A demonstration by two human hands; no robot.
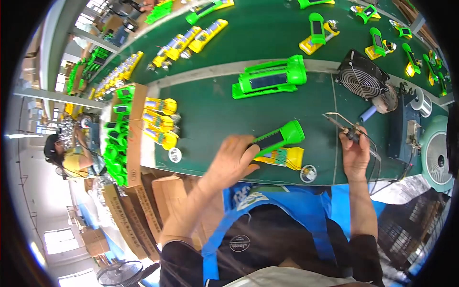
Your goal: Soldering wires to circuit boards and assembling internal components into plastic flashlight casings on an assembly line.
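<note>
My left hand (233,160) is closed around the narrow end of a green flashlight shell (290,134) with a dark solar panel on its side. Just below that shell lies a yellow flashlight half (289,157), with a round silvery lamp piece (308,173) by its wide end at the bench's front edge. In my right hand (356,153) is a soldering iron (353,133), its thin metal tip pointing left, apart from the green shell. Farther back on the green bench mat rests a group of green shells (270,79).
A carton of green shells (135,143) stands at the left, beside several yellow halves (160,122). A black fan (361,79), a solder spool (422,104) and a blue-grey soldering station (404,131) stand at the right. Beyond, a belt (258,33) carries flashlight parts. A co-worker (76,160) sits far left.
</note>
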